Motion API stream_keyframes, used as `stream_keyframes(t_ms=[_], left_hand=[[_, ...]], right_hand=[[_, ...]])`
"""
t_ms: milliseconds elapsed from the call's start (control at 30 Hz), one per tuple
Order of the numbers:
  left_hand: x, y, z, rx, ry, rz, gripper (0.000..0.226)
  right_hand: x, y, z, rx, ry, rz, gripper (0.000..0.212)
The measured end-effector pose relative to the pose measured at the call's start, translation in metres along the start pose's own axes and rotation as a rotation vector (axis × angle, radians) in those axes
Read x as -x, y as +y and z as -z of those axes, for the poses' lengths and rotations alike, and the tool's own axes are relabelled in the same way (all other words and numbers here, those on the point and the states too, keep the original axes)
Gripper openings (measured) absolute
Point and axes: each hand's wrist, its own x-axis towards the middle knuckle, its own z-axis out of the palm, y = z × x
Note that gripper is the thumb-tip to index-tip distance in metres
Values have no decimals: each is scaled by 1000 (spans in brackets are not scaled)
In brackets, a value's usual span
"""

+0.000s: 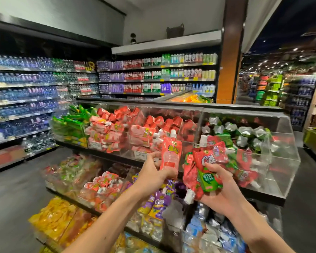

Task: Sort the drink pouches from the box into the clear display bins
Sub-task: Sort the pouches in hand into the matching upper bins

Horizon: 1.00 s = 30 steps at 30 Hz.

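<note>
Mid-frame, your left hand (154, 175) grips one pink pouch (170, 155) while your right hand (216, 192) clutches a red-green bunch (202, 172).

Glossy plastic-film pouches (202, 172); clear smooth acrylic bins (285, 157); crinkled silvery foil pouch tops (244, 131)

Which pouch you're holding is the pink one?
The lone pouch in the left hand, held upright with its white cap on top. The right hand grips a bunch of red-and-green pouches instead.
</note>
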Motion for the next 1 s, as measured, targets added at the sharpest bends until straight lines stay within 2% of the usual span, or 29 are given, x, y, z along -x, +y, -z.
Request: stream_keyframes(t_ms=[133, 267, 333, 400, 467, 533, 633, 733, 800, 900, 1000], left_hand=[[-44, 10, 32, -60, 45, -120, 49], [-105, 27, 73, -252, 26, -302, 33], [-146, 35, 92, -444, 60, -413, 31], [-189, 40, 107, -736, 139, -539, 28], [-226, 43, 118, -945, 122, -620, 27], [-253, 40, 123, -1047, 13, -640, 22], [-282, 22, 125, -1168, -90, -631, 27], [-300, 12, 130, -1428, -178, -596, 39], [-308, 10, 133, -1458, -266, -521, 30], [-310, 8, 140, -1473, -396, -430, 43], [-303, 11, 140, -1538, -345, -491, 46]], right_hand=[[-18, -6, -2, 30, 46, 55, 102], [-32, -14, -7, 81, 65, 144, 97], [-39, -16, -13, 75, 72, 197, 94], [-47, -18, -17, 81, 114, 247, 97], [-53, -17, -23, 126, 155, 282, 101], [-59, -15, -28, 181, 195, 323, 99], [-72, -11, -37, 192, 217, 361, 77], [-85, -6, -42, 187, 193, 371, 84], [-90, -4, -44, 218, 191, 376, 77], [-94, 1, -50, 226, 186, 389, 70], [-98, 5, -56, 180, 195, 394, 76]])
